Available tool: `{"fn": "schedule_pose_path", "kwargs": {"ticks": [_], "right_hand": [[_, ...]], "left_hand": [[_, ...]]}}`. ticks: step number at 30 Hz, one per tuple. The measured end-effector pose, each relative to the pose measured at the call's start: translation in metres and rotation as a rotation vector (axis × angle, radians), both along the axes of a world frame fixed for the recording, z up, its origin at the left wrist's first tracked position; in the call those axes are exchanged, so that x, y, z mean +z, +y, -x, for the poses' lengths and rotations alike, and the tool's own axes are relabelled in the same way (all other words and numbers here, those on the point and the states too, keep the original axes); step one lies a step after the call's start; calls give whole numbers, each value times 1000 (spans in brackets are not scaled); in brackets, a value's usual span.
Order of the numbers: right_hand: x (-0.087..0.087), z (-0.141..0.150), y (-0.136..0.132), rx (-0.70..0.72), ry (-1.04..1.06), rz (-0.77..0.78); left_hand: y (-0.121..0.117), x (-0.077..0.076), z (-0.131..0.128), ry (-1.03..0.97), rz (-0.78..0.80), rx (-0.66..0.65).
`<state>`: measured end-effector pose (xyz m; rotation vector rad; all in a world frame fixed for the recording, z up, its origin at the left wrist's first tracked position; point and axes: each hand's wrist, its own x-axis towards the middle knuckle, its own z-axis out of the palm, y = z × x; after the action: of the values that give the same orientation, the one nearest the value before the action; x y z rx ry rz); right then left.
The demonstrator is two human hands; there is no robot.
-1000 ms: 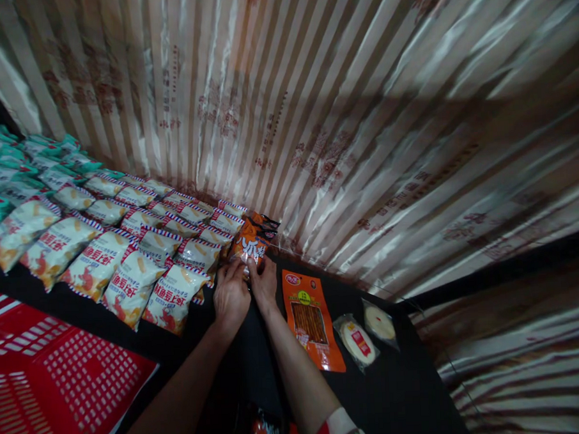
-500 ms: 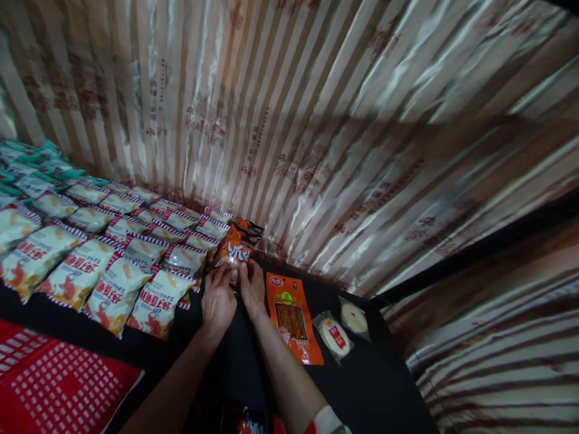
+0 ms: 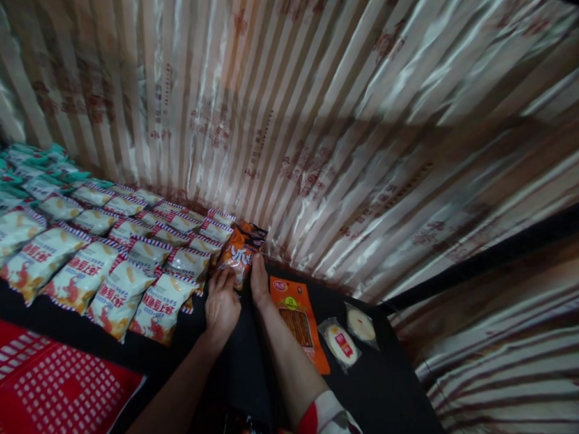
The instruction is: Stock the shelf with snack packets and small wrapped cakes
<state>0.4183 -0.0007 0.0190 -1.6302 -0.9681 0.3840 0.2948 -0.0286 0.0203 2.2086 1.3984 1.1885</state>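
An orange snack bag (image 3: 242, 250) with black and white lettering lies on the black table (image 3: 388, 392), against the striped curtain. My left hand (image 3: 221, 303) rests at its lower left edge with the fingers stretched along the bag. My right hand (image 3: 258, 281) touches its lower right edge, fingers extended and flat. Neither hand is wrapped round the bag. Beside my right wrist lies a flat orange packet (image 3: 296, 319) with a clear window.
Rows of white snack bags (image 3: 120, 291) with red and blue trim fill the table's left, with teal bags (image 3: 9, 165) behind them. Two small round wrapped cakes (image 3: 340, 344) lie right of the orange packet. A red perforated basket (image 3: 52, 400) sits at lower left.
Both hands have loosened from a pinch at the orange bag's bottom edge and now lie flat along its two sides. The view shifted slightly.
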Motion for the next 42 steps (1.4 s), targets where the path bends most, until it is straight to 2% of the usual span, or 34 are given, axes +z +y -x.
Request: {"fn": "schedule_pose_path", "kwargs": {"ticks": [8, 16, 22, 29, 36, 42], "right_hand": [[-1, -4, 13, 96, 92, -24], [-2, 4, -9, -3, 50, -18], [6, 27, -39, -100, 50, 66], [16, 65, -87, -97, -6, 126], [11, 88, -126, -71, -87, 158], [7, 110, -161, -25, -75, 131]], "left_hand": [[1, 1, -1, 43, 36, 10], [-2, 2, 2, -7, -12, -18], [-18, 2, 6, -2, -15, -62], [-48, 3, 24, 59, 24, -181], [-79, 2, 49, 135, 4, -294], [-112, -11, 71, 159, -28, -374]]}}
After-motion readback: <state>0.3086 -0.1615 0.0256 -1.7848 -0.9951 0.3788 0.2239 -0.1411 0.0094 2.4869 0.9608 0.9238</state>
